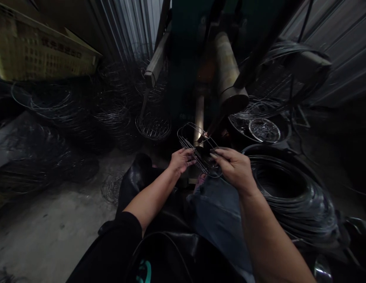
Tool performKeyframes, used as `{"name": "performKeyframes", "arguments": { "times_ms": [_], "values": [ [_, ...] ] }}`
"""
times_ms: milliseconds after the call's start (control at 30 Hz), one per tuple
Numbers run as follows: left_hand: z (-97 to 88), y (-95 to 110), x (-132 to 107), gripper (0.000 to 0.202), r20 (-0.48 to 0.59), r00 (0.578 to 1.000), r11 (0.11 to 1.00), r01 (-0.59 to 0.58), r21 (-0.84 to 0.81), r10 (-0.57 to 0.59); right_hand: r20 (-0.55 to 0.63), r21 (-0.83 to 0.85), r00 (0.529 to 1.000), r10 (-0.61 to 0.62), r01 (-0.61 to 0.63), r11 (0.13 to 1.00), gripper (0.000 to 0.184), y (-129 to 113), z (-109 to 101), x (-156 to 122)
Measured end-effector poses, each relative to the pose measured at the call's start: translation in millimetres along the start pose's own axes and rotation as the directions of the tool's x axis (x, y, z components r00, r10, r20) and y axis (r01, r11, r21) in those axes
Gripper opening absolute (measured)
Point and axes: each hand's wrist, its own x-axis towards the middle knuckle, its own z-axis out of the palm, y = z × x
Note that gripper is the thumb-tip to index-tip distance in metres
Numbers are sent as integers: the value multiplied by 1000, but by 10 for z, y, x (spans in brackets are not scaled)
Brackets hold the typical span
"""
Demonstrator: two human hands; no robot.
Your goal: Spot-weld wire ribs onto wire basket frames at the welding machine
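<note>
**Wire frame held in both hands at the end of a metal rod**

The wire frame (202, 165), rounded at its ends and crossed by parallel wires, is tilted in front of the wearer, around the near end of a metal rod (200, 114). Contact between frame and rod cannot be confirmed. A small orange-bright spot shows beside the rod's near end.

Left hand (182, 160): at the frame's left side, fingers slightly apart against the wires; firmness of grip cannot be told. Right hand (235, 167): thumb and forefinger pinched on the frame's right edge.

Above and right of the rod, a thicker cylinder (228, 63) projects from a dark machine. A round wire rack (153, 127) lies left of the frame. To the right are a large wire coil (307, 208) and, beyond it, a dark tub (286, 133) containing metal pieces. A yellow crate (53, 51) occupies the far left, well apart from the hands.
</note>
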Motion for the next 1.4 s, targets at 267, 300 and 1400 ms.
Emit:
{"name": "performKeyframes", "arguments": {
  "times_ms": [267,300,1400],
  "values": [
    [43,23,7,22,-25,996,997,82,13,-82,43,12,996,76,-77,997,20,14,-2,153],
    [38,26,6,23,-26,996,996,82,20,-81,45,13,996,73,-74,997,19,4,3,159],
    [84,-6,-90,27,-41,952,951,302,-61,-304,-176,-120,981,-84,63,991,17,36,33,-188]
  ]
}}
